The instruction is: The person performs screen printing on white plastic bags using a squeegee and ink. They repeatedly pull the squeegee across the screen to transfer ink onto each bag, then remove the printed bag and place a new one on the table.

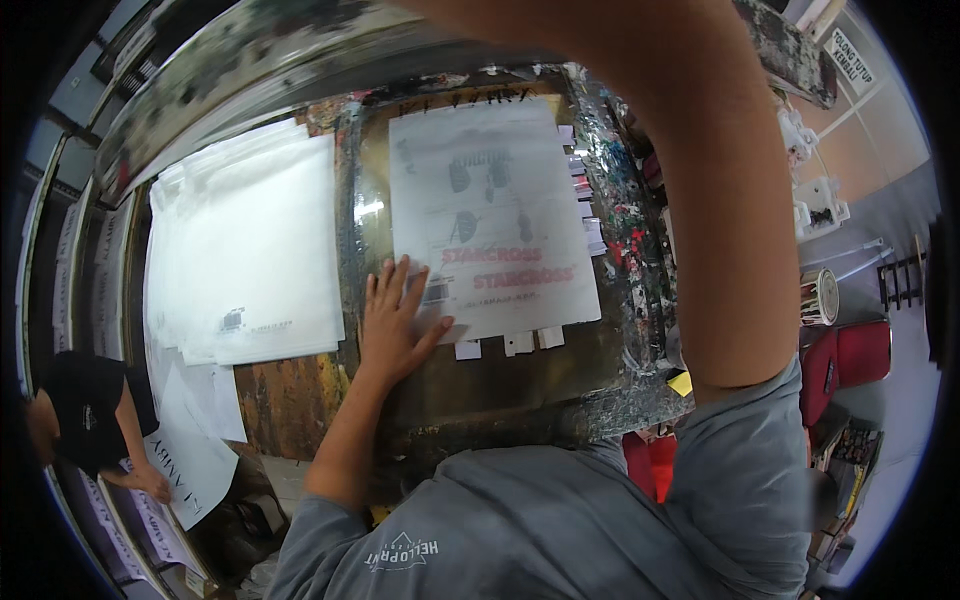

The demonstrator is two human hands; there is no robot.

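Observation:
My left hand (397, 315) lies with its fingers spread on the lower left edge of a translucent white sheet (510, 230). Faint grey and red print shows on that sheet, which lies flat on a dark, glossy board (430, 385). Small white tabs (520, 343) stick out along its bottom and right edges. My right arm reaches up across the right side of the view, and its hand is beyond the top edge. A long paint-smeared panel (270, 70), blurred, spans the far side above the sheet.
A stack of white sheets (240, 240) lies left of the board on the paint-stained table (285, 410). At the far left a person (90, 415) touches a lettered sheet (205, 450), beside racks of sheets (100, 250). A can (818, 297) and red chair (862, 352) stand right.

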